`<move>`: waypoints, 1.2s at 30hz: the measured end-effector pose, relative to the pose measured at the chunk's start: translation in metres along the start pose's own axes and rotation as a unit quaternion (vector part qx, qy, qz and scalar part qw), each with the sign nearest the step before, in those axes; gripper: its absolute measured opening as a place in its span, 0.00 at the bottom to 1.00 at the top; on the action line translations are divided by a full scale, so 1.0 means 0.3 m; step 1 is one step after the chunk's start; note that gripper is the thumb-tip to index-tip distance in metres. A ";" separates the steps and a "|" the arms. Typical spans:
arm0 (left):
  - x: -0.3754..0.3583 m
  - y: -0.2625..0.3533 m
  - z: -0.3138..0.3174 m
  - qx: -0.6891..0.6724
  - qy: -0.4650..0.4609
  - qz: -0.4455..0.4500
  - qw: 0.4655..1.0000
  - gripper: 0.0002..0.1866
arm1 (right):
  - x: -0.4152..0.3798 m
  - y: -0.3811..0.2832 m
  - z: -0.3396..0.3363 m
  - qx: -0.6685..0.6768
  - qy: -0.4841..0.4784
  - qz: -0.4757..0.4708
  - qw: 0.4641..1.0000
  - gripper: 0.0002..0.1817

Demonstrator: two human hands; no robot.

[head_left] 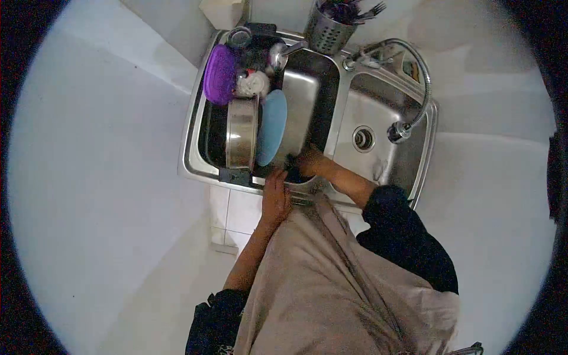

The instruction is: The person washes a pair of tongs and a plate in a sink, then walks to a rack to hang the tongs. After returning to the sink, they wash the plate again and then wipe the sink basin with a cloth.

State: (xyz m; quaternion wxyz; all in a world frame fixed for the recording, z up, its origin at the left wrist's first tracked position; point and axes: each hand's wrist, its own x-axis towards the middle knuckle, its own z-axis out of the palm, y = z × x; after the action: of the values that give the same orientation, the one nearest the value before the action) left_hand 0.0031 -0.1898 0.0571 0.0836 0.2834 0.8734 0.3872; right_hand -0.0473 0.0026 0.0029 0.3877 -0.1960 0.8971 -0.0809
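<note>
Beige apron (331, 278), nearest the lens, hanging over dark sleeves. Left hand (276, 195): laid on the front rim of the sink (192, 118), fingers together, pointing into the left basin; nothing seen gripped. Right hand (309, 163): reaching into the left basin from the right, curled about a small dark object (292, 167); cannot tell what it is, nor how tightly held. Dark object: at the near edge of the left basin, between the two hands. Left basin, further contents: steel pot (241, 133) on its side, pale blue plate (273, 126) upright just beside it, purple lid (220, 74) behind. Right basin: drain (363, 138), flexible tap head (399, 131) above it. Cutlery holder (327, 32) on the back rim.
</note>
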 end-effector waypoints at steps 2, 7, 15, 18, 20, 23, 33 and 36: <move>0.015 0.011 -0.021 -0.015 -0.002 0.005 1.000 0.24 | -0.135 -0.068 -0.099 0.006 0.020 0.009 1.000 0.22; 0.006 0.007 -0.013 -0.045 -0.052 -0.031 0.997 0.24 | -0.339 -0.130 -0.026 0.032 0.239 -0.005 0.970 0.23; -0.010 -0.001 0.003 0.041 -0.066 0.018 0.997 0.24 | -0.646 -0.084 0.344 0.153 0.389 0.074 0.905 0.21; -0.018 -0.008 0.008 -0.027 -0.060 -0.007 0.998 0.23 | -0.810 -0.013 0.451 0.183 0.382 0.159 0.892 0.23; -0.002 0.031 -0.007 0.035 -0.045 0.033 0.998 0.22 | -0.927 0.035 0.521 0.160 0.395 0.210 0.880 0.22; 0.004 0.062 -0.025 0.067 -0.061 0.035 0.995 0.22 | -1.110 0.116 0.616 0.115 0.390 0.295 0.865 0.21; 0.143 0.230 0.176 0.097 -0.025 0.089 0.991 0.26 | -1.055 0.540 0.411 0.211 0.533 0.402 0.715 0.19; 0.204 0.318 0.266 0.087 -0.043 0.014 0.995 0.34 | -0.919 0.752 0.298 0.182 0.441 0.389 0.788 0.22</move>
State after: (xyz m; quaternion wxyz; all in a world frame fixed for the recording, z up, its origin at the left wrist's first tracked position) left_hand 0.0229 -0.0539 0.0759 0.0907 0.3176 0.8953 0.2988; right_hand 0.1241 0.3227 0.0575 -0.0226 0.3006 0.9395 -0.1629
